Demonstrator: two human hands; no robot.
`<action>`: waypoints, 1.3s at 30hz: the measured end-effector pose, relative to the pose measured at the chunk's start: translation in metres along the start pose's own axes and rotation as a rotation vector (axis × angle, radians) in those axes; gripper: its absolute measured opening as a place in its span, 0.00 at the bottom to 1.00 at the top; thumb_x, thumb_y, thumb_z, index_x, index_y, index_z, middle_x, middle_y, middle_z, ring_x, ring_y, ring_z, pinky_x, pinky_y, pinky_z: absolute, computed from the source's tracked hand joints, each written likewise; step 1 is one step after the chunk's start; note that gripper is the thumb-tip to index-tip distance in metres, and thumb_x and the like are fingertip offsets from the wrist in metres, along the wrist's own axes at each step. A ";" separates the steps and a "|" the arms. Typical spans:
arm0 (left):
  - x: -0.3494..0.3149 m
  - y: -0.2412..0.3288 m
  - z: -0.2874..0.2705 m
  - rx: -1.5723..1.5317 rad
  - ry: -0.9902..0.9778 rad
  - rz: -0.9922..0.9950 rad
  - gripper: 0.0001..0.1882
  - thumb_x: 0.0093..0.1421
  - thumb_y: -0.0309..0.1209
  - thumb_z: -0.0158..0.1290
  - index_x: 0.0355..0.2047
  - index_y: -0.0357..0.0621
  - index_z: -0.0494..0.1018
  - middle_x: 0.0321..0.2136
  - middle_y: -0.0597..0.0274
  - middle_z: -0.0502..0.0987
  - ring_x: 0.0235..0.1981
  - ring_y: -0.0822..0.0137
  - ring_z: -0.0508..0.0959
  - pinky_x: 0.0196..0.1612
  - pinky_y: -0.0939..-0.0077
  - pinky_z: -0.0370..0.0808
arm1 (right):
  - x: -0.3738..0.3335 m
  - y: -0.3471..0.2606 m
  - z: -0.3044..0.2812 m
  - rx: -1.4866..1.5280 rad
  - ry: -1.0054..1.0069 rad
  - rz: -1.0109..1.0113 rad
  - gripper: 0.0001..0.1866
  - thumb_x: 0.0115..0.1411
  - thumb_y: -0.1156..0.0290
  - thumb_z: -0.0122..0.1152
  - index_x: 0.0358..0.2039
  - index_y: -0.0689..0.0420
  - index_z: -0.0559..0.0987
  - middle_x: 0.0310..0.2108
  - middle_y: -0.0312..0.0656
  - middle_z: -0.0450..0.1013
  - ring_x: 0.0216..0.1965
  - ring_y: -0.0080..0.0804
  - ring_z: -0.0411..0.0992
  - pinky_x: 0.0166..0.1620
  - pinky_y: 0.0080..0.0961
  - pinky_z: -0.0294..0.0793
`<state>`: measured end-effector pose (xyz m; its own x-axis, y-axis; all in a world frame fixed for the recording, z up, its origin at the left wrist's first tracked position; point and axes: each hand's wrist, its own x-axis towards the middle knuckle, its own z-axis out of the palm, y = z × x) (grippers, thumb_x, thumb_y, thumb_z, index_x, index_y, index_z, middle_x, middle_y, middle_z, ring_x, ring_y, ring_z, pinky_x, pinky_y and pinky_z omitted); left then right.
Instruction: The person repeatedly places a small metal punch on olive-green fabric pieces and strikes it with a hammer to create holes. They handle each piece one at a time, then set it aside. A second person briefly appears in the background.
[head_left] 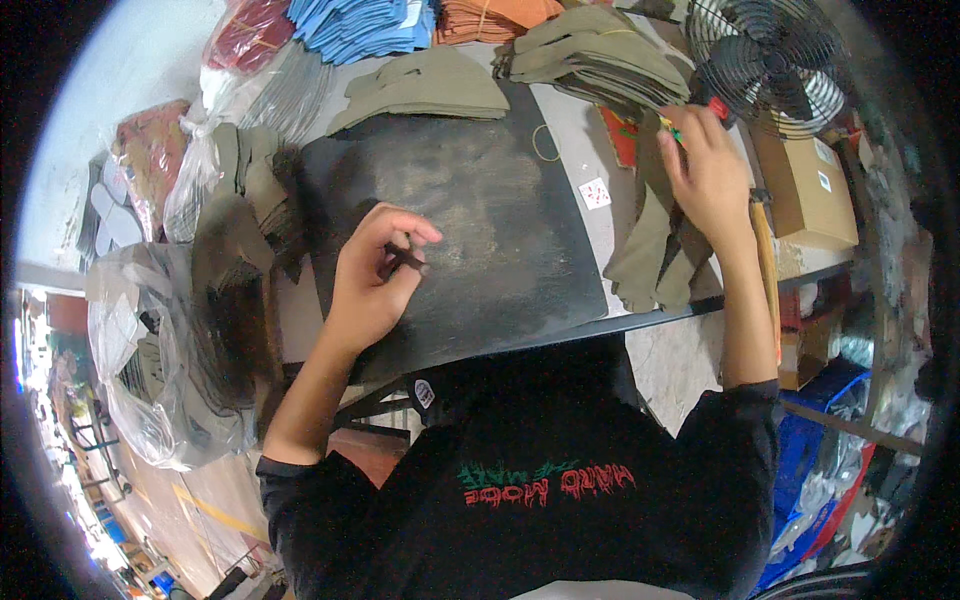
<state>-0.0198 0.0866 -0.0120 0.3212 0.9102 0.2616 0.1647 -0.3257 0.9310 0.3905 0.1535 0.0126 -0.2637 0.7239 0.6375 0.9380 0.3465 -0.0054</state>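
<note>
Over the dark work board I hold my left hand with its fingers curled in. Something small and dark shows between the thumb and fingers, too unclear to name. My right hand is out at the right, above olive fabric strips. Between its thumb and forefinger shows a small yellow-and-green thing, its kind unclear. A stack of olive fabric pieces lies just beyond that hand. Another olive fabric piece rests on the board's far edge.
Blue and orange fabric stacks lie at the back. A black wire fan and a cardboard box stand at the right. Dark olive pieces hang over the left edge beside a clear plastic bag. A rubber band lies near the board.
</note>
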 end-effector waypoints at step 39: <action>-0.001 0.006 0.004 0.127 0.006 0.003 0.26 0.53 0.11 0.56 0.51 0.48 0.77 0.37 0.68 0.73 0.34 0.78 0.71 0.35 0.82 0.69 | 0.147 -0.116 0.083 0.530 -0.297 -0.605 0.11 0.57 0.76 0.73 0.40 0.59 0.80 0.37 0.46 0.76 0.41 0.51 0.77 0.45 0.42 0.77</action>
<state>-0.0158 0.0828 -0.0076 0.3160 0.9106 0.2665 0.2804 -0.3580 0.8906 0.2241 0.2692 0.0435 -0.8022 0.4253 0.4190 0.4076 0.9029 -0.1363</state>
